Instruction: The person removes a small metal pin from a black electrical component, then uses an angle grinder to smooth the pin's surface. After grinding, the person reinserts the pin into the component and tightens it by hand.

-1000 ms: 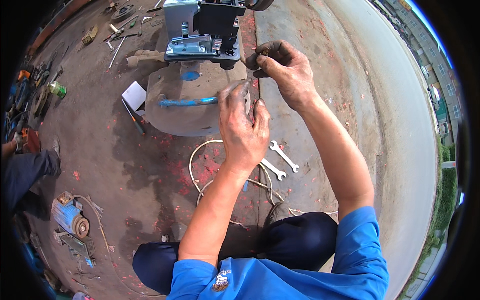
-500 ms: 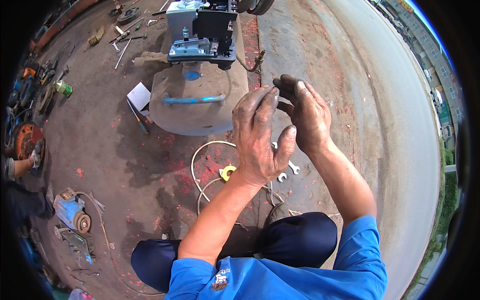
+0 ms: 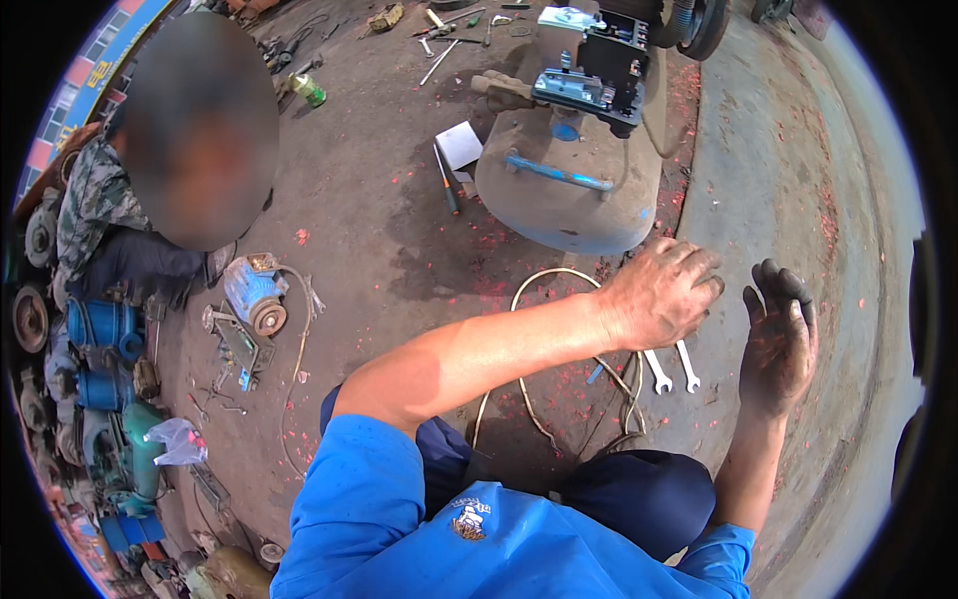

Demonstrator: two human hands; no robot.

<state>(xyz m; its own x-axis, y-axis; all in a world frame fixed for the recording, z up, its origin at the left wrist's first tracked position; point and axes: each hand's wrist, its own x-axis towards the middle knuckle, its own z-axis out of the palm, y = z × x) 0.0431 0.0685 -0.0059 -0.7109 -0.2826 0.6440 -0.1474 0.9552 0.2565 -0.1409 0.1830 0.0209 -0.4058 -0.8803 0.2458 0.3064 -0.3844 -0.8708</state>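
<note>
My left hand (image 3: 664, 292), back upward, has its fingers curled over above the wrenches; whatever is inside is hidden. To its right, my right hand (image 3: 778, 334) is raised with blackened fingers loosely curved apart, palm visible, nothing in it. Two open-end wrenches (image 3: 659, 369) lie on the ground below, beside a looped pale cable (image 3: 529, 405). Above my hands stands a dusty tank (image 3: 539, 215) with a blue handle (image 3: 559, 173), carrying an uncovered metal-and-black switch assembly (image 3: 589, 85). Neither hand touches the tank's fittings.
A co-worker (image 3: 100, 215) in camouflage crouches at left, near a blue motor (image 3: 249, 295) and piled motors and parts (image 3: 105, 334). A white carton (image 3: 459, 143), screwdriver (image 3: 447, 185) and scattered tools (image 3: 439, 60) lie left of the tank. A road edge runs along the right.
My right hand let go of a small fitting beside the tank. Both hands moved down and rightward in view, the left curling. The view swung left, revealing more of the co-worker.
</note>
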